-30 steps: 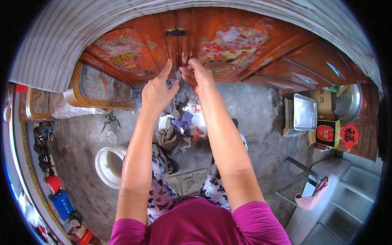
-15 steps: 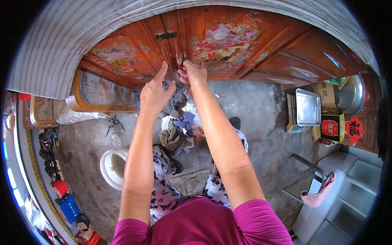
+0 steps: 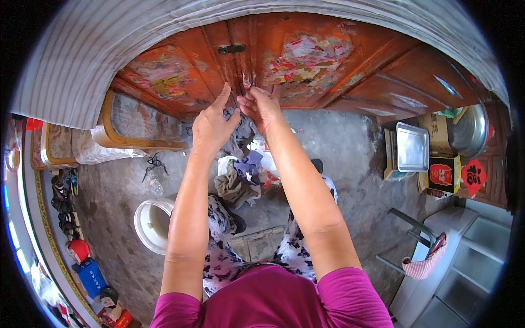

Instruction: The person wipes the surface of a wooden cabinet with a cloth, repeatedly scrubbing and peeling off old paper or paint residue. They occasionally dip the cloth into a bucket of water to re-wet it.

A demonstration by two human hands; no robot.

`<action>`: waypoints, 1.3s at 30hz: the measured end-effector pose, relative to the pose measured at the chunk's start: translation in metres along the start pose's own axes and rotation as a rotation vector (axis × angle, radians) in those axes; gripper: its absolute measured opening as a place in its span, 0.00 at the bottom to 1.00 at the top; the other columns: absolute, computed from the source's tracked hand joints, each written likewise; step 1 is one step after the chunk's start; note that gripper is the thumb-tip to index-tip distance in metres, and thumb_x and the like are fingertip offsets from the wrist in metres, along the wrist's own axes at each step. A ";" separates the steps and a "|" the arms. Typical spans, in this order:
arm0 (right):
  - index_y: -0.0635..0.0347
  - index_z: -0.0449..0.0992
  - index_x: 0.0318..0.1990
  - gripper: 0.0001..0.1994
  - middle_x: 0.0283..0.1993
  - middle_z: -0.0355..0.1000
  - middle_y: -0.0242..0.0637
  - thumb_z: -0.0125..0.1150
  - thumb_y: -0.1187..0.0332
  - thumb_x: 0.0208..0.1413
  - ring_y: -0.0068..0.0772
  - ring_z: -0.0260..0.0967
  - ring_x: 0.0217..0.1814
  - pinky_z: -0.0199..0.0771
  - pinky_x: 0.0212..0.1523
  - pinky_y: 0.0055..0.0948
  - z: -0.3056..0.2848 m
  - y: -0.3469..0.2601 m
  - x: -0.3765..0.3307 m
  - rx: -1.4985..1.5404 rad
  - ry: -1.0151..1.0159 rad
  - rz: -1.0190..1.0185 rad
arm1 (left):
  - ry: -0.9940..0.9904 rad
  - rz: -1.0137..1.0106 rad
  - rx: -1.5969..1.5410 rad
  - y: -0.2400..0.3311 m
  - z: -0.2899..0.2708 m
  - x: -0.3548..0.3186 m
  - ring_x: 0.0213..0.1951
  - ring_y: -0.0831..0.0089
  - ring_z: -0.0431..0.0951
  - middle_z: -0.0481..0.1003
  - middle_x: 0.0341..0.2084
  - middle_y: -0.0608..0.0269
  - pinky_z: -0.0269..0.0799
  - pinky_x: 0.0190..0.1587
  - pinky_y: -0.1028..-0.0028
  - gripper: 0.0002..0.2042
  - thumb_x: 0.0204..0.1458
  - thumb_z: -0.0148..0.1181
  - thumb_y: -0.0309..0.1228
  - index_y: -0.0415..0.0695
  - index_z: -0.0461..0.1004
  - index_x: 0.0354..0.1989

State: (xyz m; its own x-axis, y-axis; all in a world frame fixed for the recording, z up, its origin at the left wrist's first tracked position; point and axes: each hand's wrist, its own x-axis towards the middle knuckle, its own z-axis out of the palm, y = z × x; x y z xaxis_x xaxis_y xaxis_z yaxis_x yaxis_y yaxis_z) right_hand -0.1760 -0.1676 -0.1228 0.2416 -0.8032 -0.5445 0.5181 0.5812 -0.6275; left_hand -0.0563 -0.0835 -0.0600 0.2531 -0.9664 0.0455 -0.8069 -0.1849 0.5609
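Observation:
Two orange-red wooden cabinet doors meet in front of me, the left door (image 3: 205,76) and the right door (image 3: 262,74), both with torn, peeling coloured paper on their panels. A dark metal latch (image 3: 231,49) sits near the top of their seam. My left hand (image 3: 212,127) is open at the lower left door, its index finger stretched up against the wood and its thumb apart. Beside the seam, my right hand (image 3: 262,111) is closed, thumb and fingertips drawn together near the door's lower edge. Whatever it pinches, if anything, is too small to make out.
Crumpled cloths (image 3: 240,177) lie on the concrete floor between my feet. A white bucket (image 3: 154,227) stands by my left arm, below a wood-edged seat (image 3: 142,123). To the right are a metal tray (image 3: 412,146), boxes and a grey shelf unit (image 3: 473,257).
My right hand has drawn slightly down and rightward along the seam, its fingers bunching closer together. The left hand stays near the left door, with little movement. The view has shifted slightly.

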 end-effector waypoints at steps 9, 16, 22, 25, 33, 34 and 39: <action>0.58 0.77 0.38 0.17 0.29 0.71 0.29 0.64 0.52 0.59 0.23 0.72 0.36 0.71 0.39 0.26 -0.025 0.038 0.025 -0.061 0.022 -0.117 | 0.137 0.116 -0.259 -0.007 0.015 0.012 0.55 0.52 0.79 0.78 0.52 0.42 0.74 0.55 0.62 0.30 0.56 0.63 0.39 0.43 0.68 0.67; 0.57 0.64 0.63 0.30 0.53 0.71 0.34 0.66 0.51 0.61 0.27 0.66 0.58 0.66 0.60 0.30 0.001 0.007 -0.071 -0.263 -0.150 -0.106 | -0.021 -0.430 -1.350 0.019 -0.003 0.014 0.47 0.73 0.75 0.77 0.42 0.65 0.70 0.54 0.70 0.23 0.65 0.56 0.50 0.42 0.73 0.55; 0.62 0.69 0.59 0.21 0.58 0.66 0.39 0.64 0.68 0.61 0.30 0.62 0.59 0.63 0.61 0.34 0.004 -0.120 -0.133 -0.238 0.214 -1.160 | -0.046 -0.306 -1.144 0.019 -0.011 0.011 0.50 0.69 0.78 0.79 0.51 0.56 0.71 0.55 0.68 0.31 0.67 0.54 0.48 0.40 0.59 0.71; 0.57 0.71 0.59 0.24 0.60 0.65 0.42 0.69 0.72 0.54 0.44 0.60 0.62 0.59 0.65 0.43 -0.031 -0.185 -0.106 -0.898 0.485 -1.835 | -0.040 -0.289 -1.092 0.025 -0.008 0.007 0.48 0.70 0.79 0.79 0.52 0.54 0.71 0.54 0.69 0.35 0.67 0.55 0.44 0.39 0.49 0.75; 0.48 0.72 0.46 0.21 0.53 0.61 0.46 0.66 0.78 0.42 0.55 0.59 0.58 0.62 0.61 0.51 -0.165 -0.107 0.011 -1.225 0.545 -1.779 | -0.090 -0.231 -0.933 0.041 0.012 0.005 0.46 0.73 0.79 0.79 0.51 0.55 0.71 0.52 0.72 0.44 0.66 0.56 0.43 0.39 0.31 0.78; 0.49 0.73 0.47 0.22 0.53 0.62 0.47 0.66 0.78 0.42 0.55 0.59 0.58 0.63 0.61 0.50 -0.180 -0.091 0.014 -1.283 0.488 -1.597 | -0.083 -0.234 -0.910 0.039 0.012 0.005 0.46 0.73 0.79 0.79 0.51 0.55 0.71 0.52 0.72 0.45 0.66 0.56 0.43 0.39 0.30 0.78; 0.49 0.75 0.50 0.22 0.58 0.63 0.49 0.64 0.78 0.45 0.59 0.60 0.61 0.65 0.62 0.46 -0.235 -0.037 0.009 -1.130 0.437 -1.003 | 0.119 -0.120 -0.786 0.019 0.034 -0.005 0.45 0.74 0.78 0.78 0.47 0.54 0.72 0.51 0.73 0.35 0.66 0.58 0.34 0.34 0.45 0.74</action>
State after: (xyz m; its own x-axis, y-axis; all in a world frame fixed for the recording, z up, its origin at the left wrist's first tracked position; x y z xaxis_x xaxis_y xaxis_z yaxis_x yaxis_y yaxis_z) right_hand -0.3859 -0.1659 -0.2356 -0.1610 -0.9242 0.3462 -0.5901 -0.1911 -0.7844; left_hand -0.0913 -0.0883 -0.0779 0.4049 -0.9143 0.0110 -0.1697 -0.0633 0.9835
